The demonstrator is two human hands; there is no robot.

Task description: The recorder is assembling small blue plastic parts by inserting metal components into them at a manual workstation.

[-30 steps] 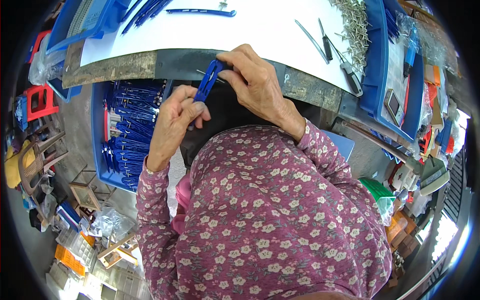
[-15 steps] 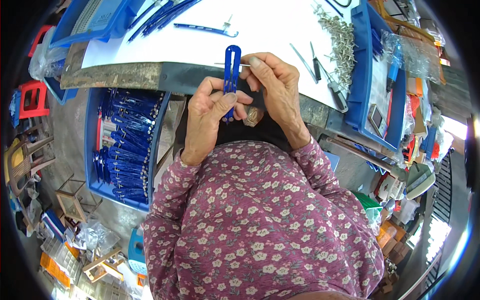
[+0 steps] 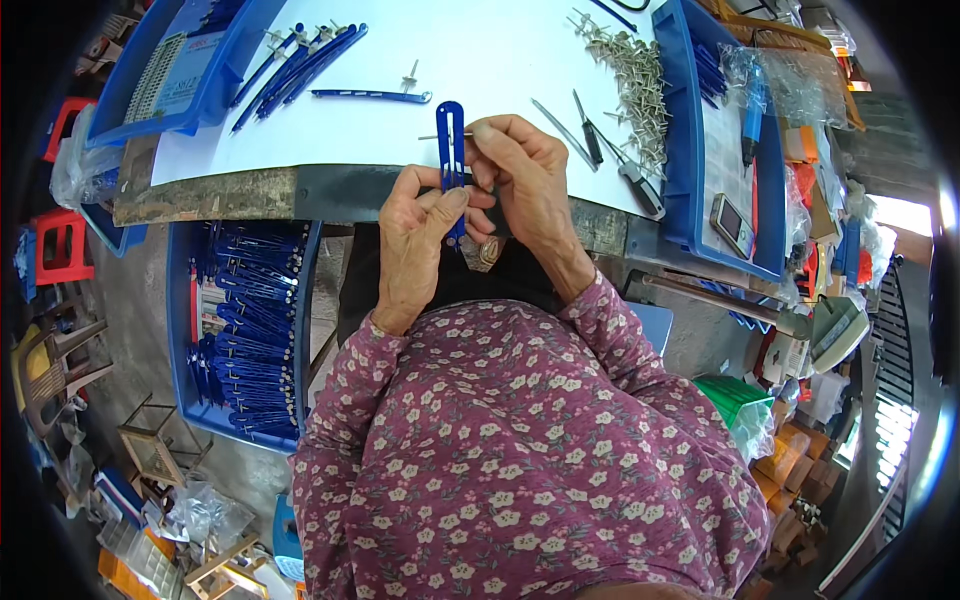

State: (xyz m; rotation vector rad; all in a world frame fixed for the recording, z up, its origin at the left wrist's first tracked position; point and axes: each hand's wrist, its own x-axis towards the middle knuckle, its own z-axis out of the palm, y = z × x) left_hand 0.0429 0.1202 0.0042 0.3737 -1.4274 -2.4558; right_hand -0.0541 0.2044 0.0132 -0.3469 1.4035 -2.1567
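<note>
Upright between my hands stands a narrow blue piece (image 3: 443,150) with a long slot and a rounded top. My left hand (image 3: 408,245) is closed on its lower part, thumb laid across the front. A thin metal pin (image 3: 428,137) crosses it sideways at the slot, its tip showing on the left. The fingers of my right hand (image 3: 530,185) pinch the pin's other end, which they partly hide. On the white table sheet beyond lies a blue strip (image 3: 370,95), and a metal pin (image 3: 410,76) with a round base stands at its right end.
A bundle of blue strips (image 3: 305,70) lies far left, beside a blue tray (image 3: 225,95). A heap of metal pins (image 3: 640,85), a screwdriver (image 3: 640,188) and another blue tray (image 3: 680,150) are on the right. Below the table's left edge sits a blue crate (image 3: 182,330) full of blue pieces.
The view has shifted, so the table sits lower and further left. Both hands now appear further over the table edge, with the blue piece and the pin still held.
</note>
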